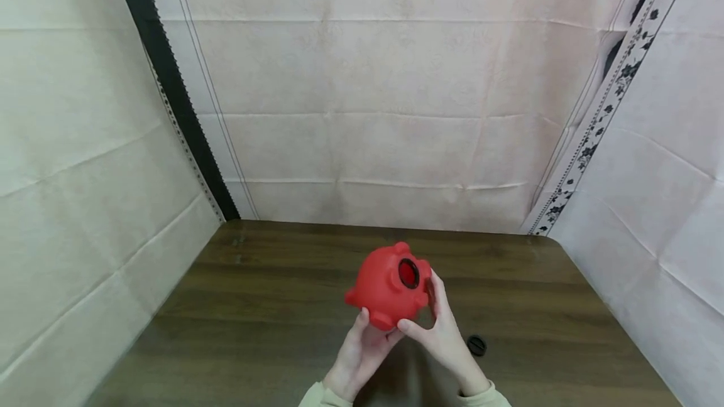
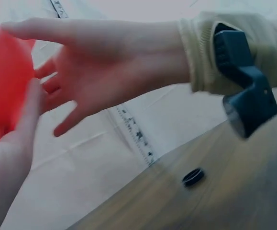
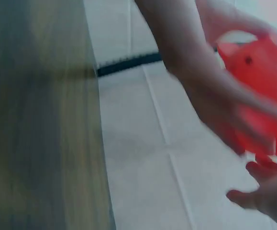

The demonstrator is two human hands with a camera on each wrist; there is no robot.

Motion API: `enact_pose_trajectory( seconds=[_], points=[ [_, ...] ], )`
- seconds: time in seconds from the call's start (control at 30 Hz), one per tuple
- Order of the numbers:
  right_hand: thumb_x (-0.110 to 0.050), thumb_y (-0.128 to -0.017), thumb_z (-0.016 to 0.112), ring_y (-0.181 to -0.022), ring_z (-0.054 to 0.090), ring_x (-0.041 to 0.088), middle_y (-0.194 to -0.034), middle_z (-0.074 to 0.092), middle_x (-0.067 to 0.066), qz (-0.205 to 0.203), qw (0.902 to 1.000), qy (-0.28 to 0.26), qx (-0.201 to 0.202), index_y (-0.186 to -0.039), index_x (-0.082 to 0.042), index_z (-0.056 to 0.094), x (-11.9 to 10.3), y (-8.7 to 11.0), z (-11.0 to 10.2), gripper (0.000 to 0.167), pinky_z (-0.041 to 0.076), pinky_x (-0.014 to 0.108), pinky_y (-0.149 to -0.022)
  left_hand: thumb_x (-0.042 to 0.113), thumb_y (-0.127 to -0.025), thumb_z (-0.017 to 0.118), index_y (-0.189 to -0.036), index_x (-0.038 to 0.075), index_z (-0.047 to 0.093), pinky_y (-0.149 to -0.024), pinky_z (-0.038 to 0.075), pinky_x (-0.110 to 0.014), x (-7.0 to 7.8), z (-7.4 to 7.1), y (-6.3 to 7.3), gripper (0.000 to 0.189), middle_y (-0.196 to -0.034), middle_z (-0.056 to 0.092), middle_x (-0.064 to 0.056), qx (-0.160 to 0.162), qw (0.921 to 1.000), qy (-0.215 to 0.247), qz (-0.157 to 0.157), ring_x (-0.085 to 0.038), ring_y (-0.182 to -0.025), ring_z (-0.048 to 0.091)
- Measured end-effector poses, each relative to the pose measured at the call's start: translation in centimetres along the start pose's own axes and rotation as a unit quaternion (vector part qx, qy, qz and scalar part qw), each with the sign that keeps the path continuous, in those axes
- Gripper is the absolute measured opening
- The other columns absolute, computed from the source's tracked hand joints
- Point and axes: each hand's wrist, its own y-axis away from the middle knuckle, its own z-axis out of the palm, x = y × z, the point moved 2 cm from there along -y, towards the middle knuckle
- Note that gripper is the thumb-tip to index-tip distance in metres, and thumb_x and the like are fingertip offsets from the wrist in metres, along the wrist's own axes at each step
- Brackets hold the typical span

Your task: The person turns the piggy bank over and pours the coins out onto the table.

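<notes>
From my remote post I'm seeing the left hand (image 1: 364,357) gripping a red animal figure (image 1: 376,284) above the wooden table (image 1: 254,331), its dark-rimmed opening (image 1: 408,273) facing the head camera, while the right hand (image 1: 444,335) is touching it, grip unclear to me, and a black cap (image 1: 477,345) is lying nearby.

left grip (image 1: 366,355) and spread-fingered right grip (image 1: 444,336) angle inward, close together.
</notes>
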Motion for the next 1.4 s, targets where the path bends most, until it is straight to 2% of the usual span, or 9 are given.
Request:
enact_pose_trajectory(
  seconds=[0.27, 0.37, 0.5, 0.57, 0.67, 0.9, 0.97, 1.1, 1.4],
  points=[
    [-0.005, -0.076, 0.08, -0.144, 0.024, 0.005, -0.16, 0.021, 0.007, -0.171, 0.9778, 0.121, 0.008, -0.153, -0.012, 0.022, -2.1, -0.3, -2.2, 0.097, 0.027, 0.011, -0.111, 0.021, -0.096, 0.056, -0.144, 0.017, 0.027, -0.104, 0.048, -0.034, 0.8, 0.1, 0.2, 0.056, -0.138, 0.047, -0.001, 0.102, 0.9919, -0.075, 0.012, -0.02, -0.124, 0.052],
    [-0.021, -0.083, 0.077, -0.144, 0.029, 0.018, -0.157, 0.029, 0.011, -0.256, 0.9449, 0.204, 0.007, -0.146, -0.01, 0.041, -4.0, -0.5, -1.6, 0.073, 0.027, 0.018, -0.115, 0.018, -0.094, 0.058, -0.142, 0.013, 0.028, -0.098, 0.052, -0.031, 0.9, 0.1, 0.1, 0.056, -0.134, 0.048, -0.002, 0.134, 0.9839, -0.118, 0.007, -0.019, -0.118, 0.055],
    [-0.038, -0.094, 0.062, -0.137, 0.04, 0.027, -0.147, 0.044, 0.013, -0.352, 0.8794, 0.32, -0.017, -0.133, -0.015, 0.058, -5.0, -0.7, -0.2, 0.046, 0.019, 0.034, -0.123, 0.016, -0.093, 0.06, -0.138, 0.009, 0.033, -0.094, 0.053, -0.029, 0.4, -0.2, 0.0, 0.053, -0.125, 0.054, -0.001, 0.147, 0.9786, -0.145, 0.006, -0.015, -0.108, 0.06],
    [-0.037, -0.095, 0.06, -0.134, 0.044, 0.026, -0.144, 0.049, 0.01, -0.352, 0.8672, 0.351, -0.03, -0.131, -0.018, 0.06, -4.7, -0.8, 0.0, 0.041, 0.015, 0.035, -0.124, 0.014, -0.093, 0.061, -0.138, 0.008, 0.033, -0.094, 0.053, -0.03, 0.1, -0.4, 0.1, 0.053, -0.124, 0.055, 0.0, 0.149, 0.9786, -0.142, 0.002, -0.014, -0.106, 0.061],
    [-0.031, -0.092, 0.065, -0.132, 0.046, 0.023, -0.143, 0.052, 0.006, -0.318, 0.8767, 0.36, -0.031, -0.132, -0.021, 0.06, -3.7, -0.8, -0.3, 0.041, 0.016, 0.028, -0.123, 0.014, -0.092, 0.062, -0.143, 0.011, 0.03, -0.098, 0.052, -0.033, -0.1, -0.7, 0.1, 0.06, -0.132, 0.052, -0.004, 0.153, 0.978, -0.141, -0.009, -0.017, -0.112, 0.06],
    [-0.019, -0.08, 0.078, -0.135, 0.043, 0.022, -0.147, 0.046, 0.002, -0.237, 0.9098, 0.341, 0.007, -0.137, -0.024, 0.054, -2.5, -0.6, -1.1, 0.061, 0.054, 0.043, -0.094, 0.008, -0.088, 0.062, -0.152, 0.018, 0.024, -0.1, 0.051, -0.033, 0.5, -1.3, 0.0, 0.076, -0.144, 0.041, -0.008, 0.151, 0.9732, -0.173, -0.003, -0.022, -0.117, 0.057],
    [-0.019, -0.082, 0.077, -0.136, 0.042, 0.021, -0.148, 0.045, 0.002, -0.229, 0.9166, 0.328, 0.004, -0.136, -0.023, 0.054, -2.5, -0.5, -1.2, 0.059, 0.053, 0.033, -0.097, 0.006, -0.087, 0.062, -0.153, 0.018, 0.025, -0.099, 0.051, -0.032, 0.7, -1.4, 0.1, 0.077, -0.143, 0.042, -0.008, 0.157, 0.9716, -0.177, 0.004, -0.022, -0.117, 0.055],
    [-0.018, -0.081, 0.077, -0.136, 0.041, 0.022, -0.148, 0.043, 0.003, -0.225, 0.9197, 0.321, 0.0, -0.135, -0.023, 0.053, -2.4, -0.3, -1.1, 0.059, 0.049, 0.023, -0.1, 0.004, -0.086, 0.063, -0.153, 0.02, 0.026, -0.098, 0.051, -0.032, 0.8, -1.7, 0.2, 0.079, -0.142, 0.044, -0.008, 0.167, 0.9683, -0.186, 0.011, -0.022, -0.117, 0.053],
    [-0.014, -0.076, 0.081, -0.133, 0.04, 0.023, -0.146, 0.042, 0.005, -0.192, 0.9317, 0.308, 0.022, -0.134, -0.019, 0.05, -1.8, 0.1, -0.8, 0.066, 0.059, 0.04, -0.085, 0.012, -0.088, 0.068, -0.15, 0.015, 0.035, -0.098, 0.052, -0.034, 0.5, -2.1, 0.3, 0.07, -0.143, 0.047, -0.012, 0.213, 0.951, -0.224, 0.02, -0.023, -0.109, 0.064]
  ],
)
